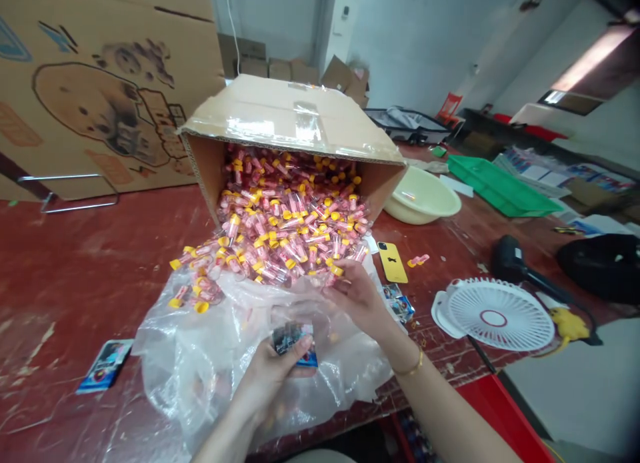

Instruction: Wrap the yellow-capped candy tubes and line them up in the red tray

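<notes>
A cardboard box (295, 116) lies on its side on the red table (85, 270), spilling several small pink tubes with yellow caps (285, 230) onto a clear plastic bag (200, 356). My left hand (273, 376) is closed round a small dark printed packet (295, 336) above the bag. My right hand (357, 293) reaches into the front edge of the tube pile, its fingers curled over a tube with a yellow cap (336, 272).
A yellow phone (391, 261) lies right of the pile, with a white fan (495, 314), a cream basin (425, 195) and a green tray (500, 183) further right. A blue packet (105, 364) lies at the left. A big printed carton (100, 83) stands behind.
</notes>
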`<state>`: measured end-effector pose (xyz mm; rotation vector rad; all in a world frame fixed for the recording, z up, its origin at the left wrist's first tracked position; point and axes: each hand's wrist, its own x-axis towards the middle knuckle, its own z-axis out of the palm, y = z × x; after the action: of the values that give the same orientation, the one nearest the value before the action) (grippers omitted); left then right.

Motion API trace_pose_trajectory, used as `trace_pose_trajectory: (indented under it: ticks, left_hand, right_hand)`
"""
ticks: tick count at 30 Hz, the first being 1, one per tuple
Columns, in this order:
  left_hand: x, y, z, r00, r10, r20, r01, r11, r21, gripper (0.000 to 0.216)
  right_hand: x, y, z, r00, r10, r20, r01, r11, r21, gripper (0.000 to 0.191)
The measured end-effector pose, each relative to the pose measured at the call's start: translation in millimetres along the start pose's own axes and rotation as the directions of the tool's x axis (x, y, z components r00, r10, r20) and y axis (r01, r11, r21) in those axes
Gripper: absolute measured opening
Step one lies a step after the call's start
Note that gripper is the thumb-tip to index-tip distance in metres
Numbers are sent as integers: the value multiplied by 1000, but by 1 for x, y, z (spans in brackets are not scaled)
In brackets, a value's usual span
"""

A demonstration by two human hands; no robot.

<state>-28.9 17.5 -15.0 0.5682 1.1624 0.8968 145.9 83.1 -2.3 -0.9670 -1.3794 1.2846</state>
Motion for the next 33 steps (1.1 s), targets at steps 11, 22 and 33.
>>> trace_pose_trajectory:
  ticks: [11,22,33]
  left_hand:
    - [-2,3,2,998,-31,50,29,998,52,39]
    - [0,-7,3,996,39,79,-48,992,117,32]
    - [-3,5,9,987,155,46,-159,981,115,19]
  right_hand:
    - [-20,-36,10,987,-70,143,90,987,-136,22]
    - [-28,-37,4,969,-146,202,214,900,-381,27]
    - [-25,-48,3,931,-203,302,331,817,-471,23]
